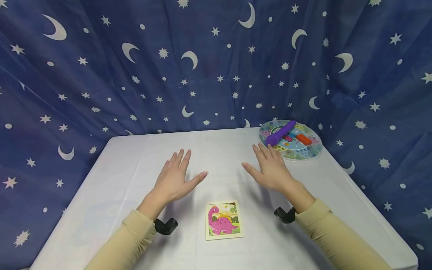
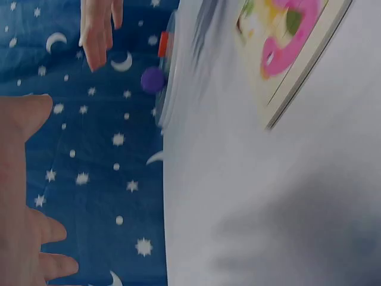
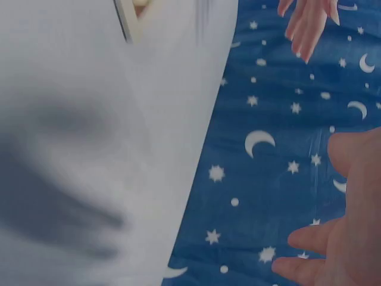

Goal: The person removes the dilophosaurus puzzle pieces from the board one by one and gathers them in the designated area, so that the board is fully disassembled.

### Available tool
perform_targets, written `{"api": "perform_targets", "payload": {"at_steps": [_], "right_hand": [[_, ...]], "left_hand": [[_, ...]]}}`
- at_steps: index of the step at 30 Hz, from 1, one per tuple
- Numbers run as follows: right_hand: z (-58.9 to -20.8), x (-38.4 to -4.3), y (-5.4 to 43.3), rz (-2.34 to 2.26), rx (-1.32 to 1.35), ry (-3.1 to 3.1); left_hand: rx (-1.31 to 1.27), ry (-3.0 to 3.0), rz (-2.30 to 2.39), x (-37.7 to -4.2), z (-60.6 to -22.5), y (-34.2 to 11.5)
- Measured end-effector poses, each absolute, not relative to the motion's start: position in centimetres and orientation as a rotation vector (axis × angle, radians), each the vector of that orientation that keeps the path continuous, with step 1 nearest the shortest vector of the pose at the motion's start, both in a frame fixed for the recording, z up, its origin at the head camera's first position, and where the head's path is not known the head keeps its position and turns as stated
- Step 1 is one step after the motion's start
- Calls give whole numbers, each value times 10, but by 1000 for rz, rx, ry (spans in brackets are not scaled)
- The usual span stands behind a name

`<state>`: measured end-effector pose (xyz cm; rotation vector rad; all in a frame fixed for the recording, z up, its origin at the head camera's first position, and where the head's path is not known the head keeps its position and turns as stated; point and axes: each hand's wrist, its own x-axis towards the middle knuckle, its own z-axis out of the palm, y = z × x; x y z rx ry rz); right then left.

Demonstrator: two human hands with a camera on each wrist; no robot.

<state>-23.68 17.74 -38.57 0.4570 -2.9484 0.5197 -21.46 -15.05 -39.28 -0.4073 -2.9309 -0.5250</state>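
Note:
Both hands are held above the white table, palms down, with fingers extended and nothing in them. My left hand (image 1: pixel 173 180) is to the upper left of a small square picture puzzle (image 1: pixel 224 220); my right hand (image 1: pixel 271 170) is to its upper right. The puzzle shows a pink dinosaur in a pale wooden frame and lies flat near the front. In the left wrist view, part of the puzzle (image 2: pixel 292 53) shows at the top right beyond the left hand (image 2: pixel 18 179). The right wrist view catches only a corner of its frame (image 3: pixel 128 21), with the right hand (image 3: pixel 357 208) at the right edge.
At the back right corner of the table (image 1: pixel 111 195) lies a round, colourful board (image 1: pixel 308 152). A purple microphone-shaped object (image 1: pixel 281 134) and a small orange block (image 1: pixel 303 139) rest on it. Behind the table hangs a blue curtain (image 1: pixel 202 75) with moons and stars.

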Motion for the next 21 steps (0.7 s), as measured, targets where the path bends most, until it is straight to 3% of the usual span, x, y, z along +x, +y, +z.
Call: {"api": "perform_targets", "payload": {"at_steps": [12,21], "right_hand": [[-418,-195,167,576,605,-2899],[-431,-183,164,703,641,-2916]], "left_hand": [[-575,-2891,-583,-175,-420,-138],[-606,-2869,-817,-170,-437,-126]]}}
